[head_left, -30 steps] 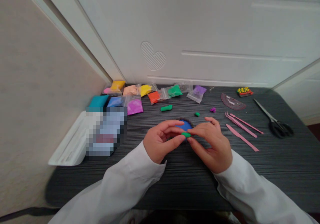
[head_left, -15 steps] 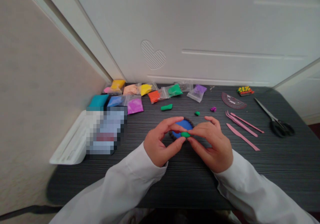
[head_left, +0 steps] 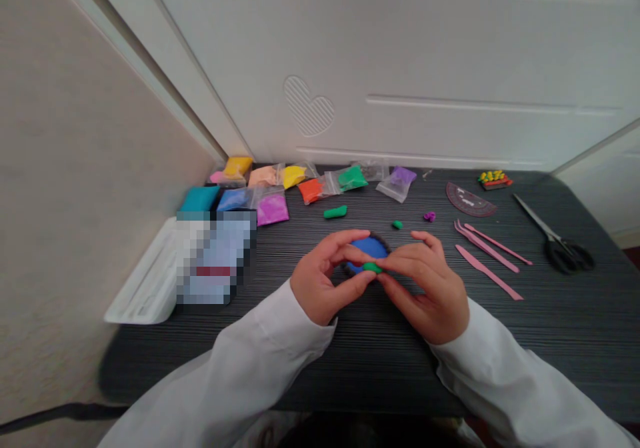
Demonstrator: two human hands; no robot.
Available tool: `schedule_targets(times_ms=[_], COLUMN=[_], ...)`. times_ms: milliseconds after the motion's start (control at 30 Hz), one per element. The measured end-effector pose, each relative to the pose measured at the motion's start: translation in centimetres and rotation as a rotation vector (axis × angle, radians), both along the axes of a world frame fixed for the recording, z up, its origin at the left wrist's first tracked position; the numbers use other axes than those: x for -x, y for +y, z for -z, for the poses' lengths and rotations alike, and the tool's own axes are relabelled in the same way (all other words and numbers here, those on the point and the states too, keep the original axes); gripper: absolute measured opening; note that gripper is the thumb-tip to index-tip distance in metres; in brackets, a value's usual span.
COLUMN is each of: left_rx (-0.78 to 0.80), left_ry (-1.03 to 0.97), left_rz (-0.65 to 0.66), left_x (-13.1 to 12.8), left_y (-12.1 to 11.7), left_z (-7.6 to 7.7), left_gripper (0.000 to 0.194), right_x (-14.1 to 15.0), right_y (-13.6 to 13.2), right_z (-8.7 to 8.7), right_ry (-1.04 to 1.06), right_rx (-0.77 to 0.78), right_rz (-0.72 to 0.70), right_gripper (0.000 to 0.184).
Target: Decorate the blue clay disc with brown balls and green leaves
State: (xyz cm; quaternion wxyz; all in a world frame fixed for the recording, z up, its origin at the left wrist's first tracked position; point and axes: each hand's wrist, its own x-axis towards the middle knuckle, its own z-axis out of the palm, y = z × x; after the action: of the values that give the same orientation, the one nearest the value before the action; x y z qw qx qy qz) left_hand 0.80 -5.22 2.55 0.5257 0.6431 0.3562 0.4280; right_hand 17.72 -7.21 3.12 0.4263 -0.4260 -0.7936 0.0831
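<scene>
A small green lump of modelling clay (head_left: 372, 268) is pinched between the fingertips of both hands. My left hand (head_left: 333, 275) grips its left end with thumb and finger, and my right hand (head_left: 425, 285) has its right end. Behind and partly hidden by the fingers is a blue clay disc (head_left: 369, 247) with a dark beaded rim. A green clay roll (head_left: 335, 213) lies beyond it on the dark table. Farther right are a small green clay piece (head_left: 397, 225) and a purple clay bit (head_left: 429, 217).
Clay packets line the back, among them a green one (head_left: 353, 178) and a magenta one (head_left: 273, 209). To the right are pink modelling tools (head_left: 487, 271), a protractor (head_left: 470, 200), scissors (head_left: 555, 245) and a yellow-and-red clay piece (head_left: 494, 180). At left stands a white tray (head_left: 143, 281).
Both hands keep their pinch on the green clay, with only slight finger movement. The whole view has shifted a little.
</scene>
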Motion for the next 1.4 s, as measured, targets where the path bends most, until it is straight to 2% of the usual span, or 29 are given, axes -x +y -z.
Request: schedule_targets(times_ms=[333,700,900,1033,1267,1400], left_rx=[0.161,0.17,0.176,0.206,0.205,0.26], left_ry=[-0.084,-0.107,-0.127,-0.12,-0.072,-0.047], left_rz=[-0.019,-0.113,-0.08,-0.105,-0.083,-0.072], left_x=[-0.19,-0.55,-0.35,-0.29,-0.27,-0.29], left_y=[0.22,-0.03,-0.04,0.14,0.27,0.32], left_z=[-0.38,-0.65,-0.73,-0.7,-0.73,-0.88], left_gripper=[0.058,0.049,0.06,0.058,0.055,0.053], right_x=[0.08,0.04,-0.13,-0.14,-0.06,-0.02], right_y=[-0.08,-0.01,0.1,0.14,0.13,0.14], right_z=[0.04,0.2,0.3,0.35,0.36,0.38], right_ry=[-0.016,-0.034,-0.019,-0.02,-0.032,-0.041], right_rx=[0.002,-0.012,-0.008,-0.005,-0.007,-0.001], right_rz=[0.029,0.022,0.04,0.047,0.045,0.04], right_gripper=[0.019,0.02,0.019,0.018,0.018,0.018])
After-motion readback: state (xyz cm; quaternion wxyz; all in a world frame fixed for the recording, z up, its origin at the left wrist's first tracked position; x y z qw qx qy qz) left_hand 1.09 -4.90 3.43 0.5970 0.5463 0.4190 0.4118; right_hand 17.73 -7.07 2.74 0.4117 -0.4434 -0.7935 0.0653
